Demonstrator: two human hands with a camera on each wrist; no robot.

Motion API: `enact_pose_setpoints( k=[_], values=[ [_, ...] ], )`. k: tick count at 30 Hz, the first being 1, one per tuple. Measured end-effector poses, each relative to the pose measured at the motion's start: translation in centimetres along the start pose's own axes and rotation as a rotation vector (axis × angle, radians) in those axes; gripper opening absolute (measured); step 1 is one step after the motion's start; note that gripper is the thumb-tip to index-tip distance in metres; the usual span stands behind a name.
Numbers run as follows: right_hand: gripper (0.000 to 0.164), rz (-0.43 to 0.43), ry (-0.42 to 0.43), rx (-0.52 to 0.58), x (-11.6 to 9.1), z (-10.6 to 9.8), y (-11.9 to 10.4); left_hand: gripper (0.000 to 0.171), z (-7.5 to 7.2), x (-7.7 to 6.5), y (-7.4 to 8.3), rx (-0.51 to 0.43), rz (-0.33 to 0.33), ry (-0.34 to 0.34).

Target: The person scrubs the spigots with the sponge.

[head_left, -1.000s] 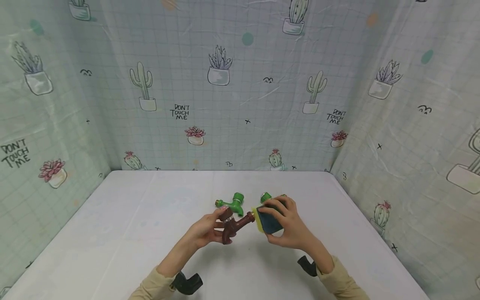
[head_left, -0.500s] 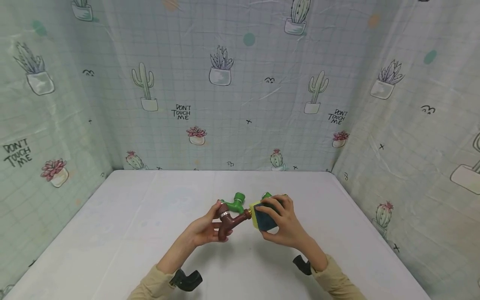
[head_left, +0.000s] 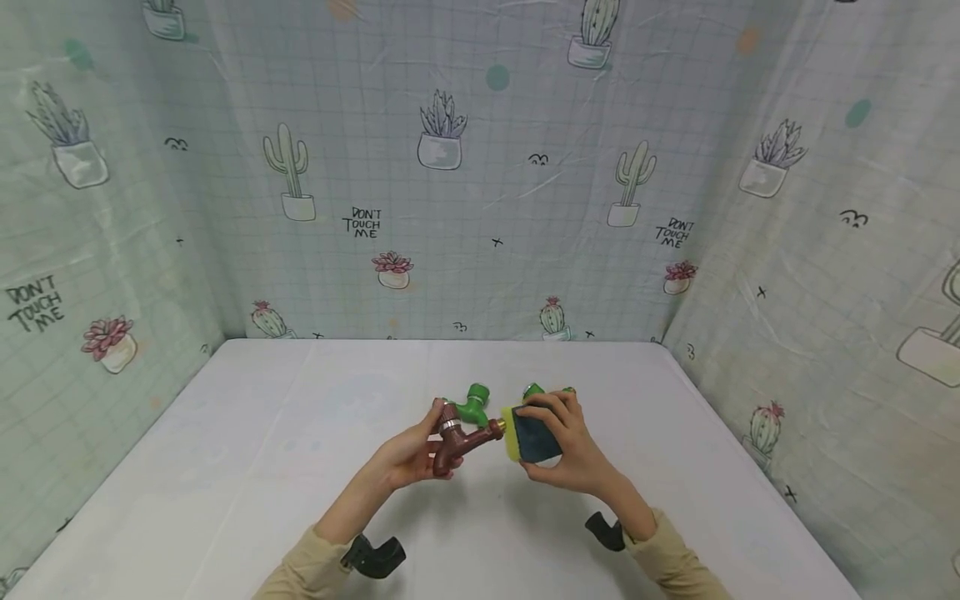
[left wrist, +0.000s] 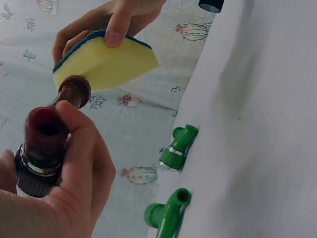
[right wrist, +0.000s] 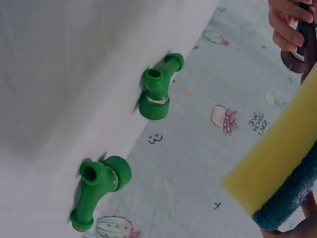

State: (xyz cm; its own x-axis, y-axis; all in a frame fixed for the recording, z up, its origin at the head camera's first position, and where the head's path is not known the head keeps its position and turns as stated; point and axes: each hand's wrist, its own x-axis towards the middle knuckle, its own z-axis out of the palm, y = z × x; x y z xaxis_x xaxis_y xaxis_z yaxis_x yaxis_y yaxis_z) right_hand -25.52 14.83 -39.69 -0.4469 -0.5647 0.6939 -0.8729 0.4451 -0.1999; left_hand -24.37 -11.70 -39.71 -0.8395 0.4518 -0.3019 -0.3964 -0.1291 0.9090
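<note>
My left hand (head_left: 407, 457) grips a dark red-brown water tap (head_left: 451, 447), its handle end up and its brass threaded end pointing right. A sponge (head_left: 538, 439), yellow with a dark green scouring side, is held between the thumb and fingers of my right hand (head_left: 583, 457). The yellow face of the sponge (left wrist: 111, 67) is turned to the threaded end, touching it or nearly so; the exact contact is hard to see. Both things are held above the white table.
Two green taps lie behind the hands: one green tap (right wrist: 157, 88) and another green tap (right wrist: 96, 191). Near my forearms lie a black curved piece (head_left: 378, 558) on the left and a black curved piece (head_left: 603, 531) on the right. Patterned curtain (head_left: 465, 200) surrounds the white table (head_left: 285, 433).
The tap has tipped, its handle end shifting left and up. The sponge moved left against the threaded end, then slightly back to the right. Both hands keep their hold.
</note>
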Motion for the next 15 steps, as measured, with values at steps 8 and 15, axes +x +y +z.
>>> enact_pose_setpoints(
  k=[8,15],
  values=[
    [0.067,0.033,-0.068,0.065,-0.5,0.3,-1.2,0.043,0.1,0.3,0.9,-0.119,0.134,0.138],
    [0.068,-0.069,-0.095,-0.086,0.1,0.5,-2.5,0.033,1.5,0.7,0.9,-0.039,0.308,0.343]
  ],
)
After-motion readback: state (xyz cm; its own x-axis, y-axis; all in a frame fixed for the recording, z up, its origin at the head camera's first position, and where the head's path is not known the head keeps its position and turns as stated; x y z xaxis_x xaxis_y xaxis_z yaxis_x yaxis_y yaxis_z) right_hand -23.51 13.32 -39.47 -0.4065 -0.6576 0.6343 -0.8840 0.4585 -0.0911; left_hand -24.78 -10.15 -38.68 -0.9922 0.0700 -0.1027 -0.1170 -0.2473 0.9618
